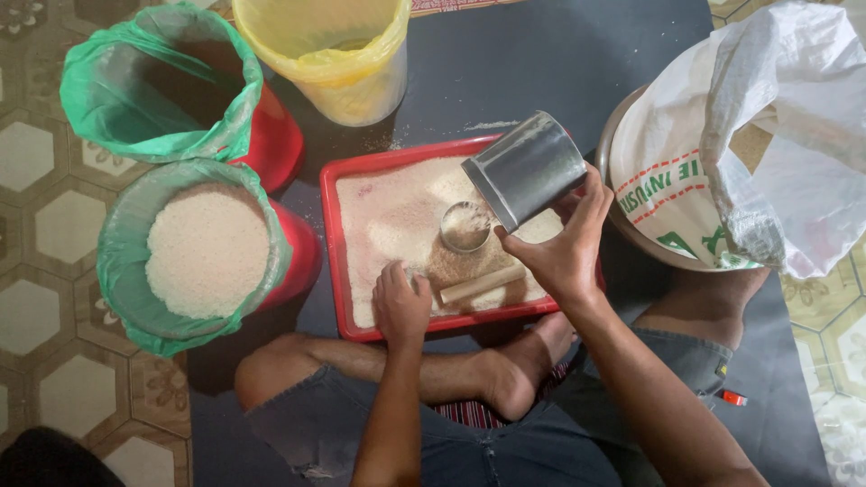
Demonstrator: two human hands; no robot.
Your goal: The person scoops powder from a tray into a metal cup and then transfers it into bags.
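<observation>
Our right hand (564,257) grips a metal can (526,169) tilted over the red tray (332,234) of rice, its mouth facing a small round scoop (465,225). Our left hand (401,302) rests curled in the grains, beside a wooden stick (481,283). The can sits near the tray's far rim — tip it further and whatever is inside might scatter onto the dark mat (541,54).

Two red buckets lined with green bags (171,86) (203,252) at left; one yellow-lined bucket (329,54) far centre; one red tray (332,216); two metal cups, one large (528,167), one small (465,225); one wooden stick (483,284); one white sack (767,144) at right; two hands (401,302) (564,252).
</observation>
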